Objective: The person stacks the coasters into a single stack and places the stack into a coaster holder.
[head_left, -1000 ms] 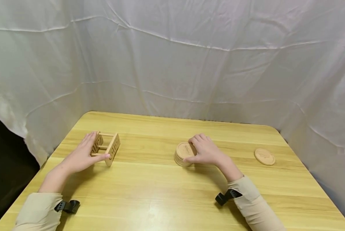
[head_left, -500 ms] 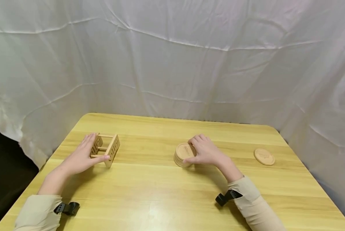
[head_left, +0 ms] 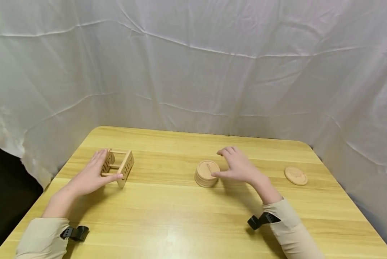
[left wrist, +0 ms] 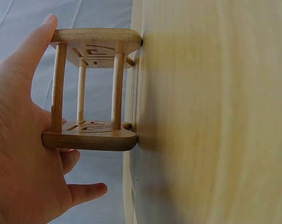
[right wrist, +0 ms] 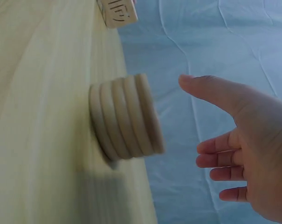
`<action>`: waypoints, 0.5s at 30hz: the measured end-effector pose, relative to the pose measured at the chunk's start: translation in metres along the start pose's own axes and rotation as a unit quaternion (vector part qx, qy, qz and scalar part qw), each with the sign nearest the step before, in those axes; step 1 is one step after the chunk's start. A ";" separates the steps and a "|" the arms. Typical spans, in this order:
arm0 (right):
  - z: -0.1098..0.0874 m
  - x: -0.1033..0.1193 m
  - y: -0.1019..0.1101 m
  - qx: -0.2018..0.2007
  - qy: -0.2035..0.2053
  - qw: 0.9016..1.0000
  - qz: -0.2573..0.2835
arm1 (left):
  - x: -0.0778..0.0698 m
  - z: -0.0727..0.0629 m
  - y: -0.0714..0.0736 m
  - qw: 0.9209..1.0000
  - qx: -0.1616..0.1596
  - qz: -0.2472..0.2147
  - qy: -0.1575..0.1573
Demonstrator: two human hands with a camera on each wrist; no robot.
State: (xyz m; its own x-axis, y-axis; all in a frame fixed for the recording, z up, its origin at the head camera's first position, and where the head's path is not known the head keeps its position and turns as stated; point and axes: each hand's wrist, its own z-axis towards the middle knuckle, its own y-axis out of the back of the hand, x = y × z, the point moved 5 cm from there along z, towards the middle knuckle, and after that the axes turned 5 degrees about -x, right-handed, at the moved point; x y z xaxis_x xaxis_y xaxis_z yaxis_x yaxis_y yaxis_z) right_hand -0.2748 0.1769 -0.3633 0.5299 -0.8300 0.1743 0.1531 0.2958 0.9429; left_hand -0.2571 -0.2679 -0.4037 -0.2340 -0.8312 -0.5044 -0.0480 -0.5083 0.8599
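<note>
On the left of the table, my left hand (head_left: 86, 178) holds a wooden coaster rack (head_left: 126, 168), with the thumb at one side panel and the fingers at the other. The left wrist view shows its round dowels and cut-out panels (left wrist: 89, 141). A stack of several round wooden coasters (head_left: 207, 173) stands near the table's middle. My right hand (head_left: 240, 168) is just right of that stack, thumb and fingers spread. In the right wrist view a gap separates the thumb from the stacked coasters (right wrist: 124, 119).
A single round coaster (head_left: 296, 175) lies flat toward the right side of the wooden table (head_left: 167, 216). Pale cloth curtains (head_left: 193, 72) hang behind the table and along its sides.
My right hand has let go of the coaster stack and moved slightly right, its fingers opening. The left hand, the rack and the stack stay where they were.
</note>
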 end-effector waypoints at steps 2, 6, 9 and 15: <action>-0.004 -0.006 0.008 -0.013 -0.002 1.000 0.000 | -0.001 0.002 0.000 1.000 -0.001 0.001 -0.002; -0.018 -0.020 0.025 -0.033 -0.016 0.999 -0.010 | -0.003 0.006 -0.002 1.000 0.002 0.002 -0.008; -0.031 -0.031 0.036 -0.045 -0.031 0.998 -0.021 | -0.004 0.008 -0.003 1.000 0.003 0.001 -0.011; -0.057 -0.049 0.050 -0.094 -0.048 0.994 -0.031 | -0.004 0.010 -0.005 1.000 0.006 0.002 -0.013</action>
State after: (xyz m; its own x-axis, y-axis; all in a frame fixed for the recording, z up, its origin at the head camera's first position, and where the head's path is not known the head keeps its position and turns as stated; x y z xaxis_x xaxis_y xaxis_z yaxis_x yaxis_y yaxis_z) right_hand -0.2462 0.2594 -0.3408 0.4346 -0.8877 0.1523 0.3405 0.3185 0.8846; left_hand -0.2659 -0.2599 -0.4051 -0.2603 -0.8264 -0.4993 -0.0594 -0.5024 0.8626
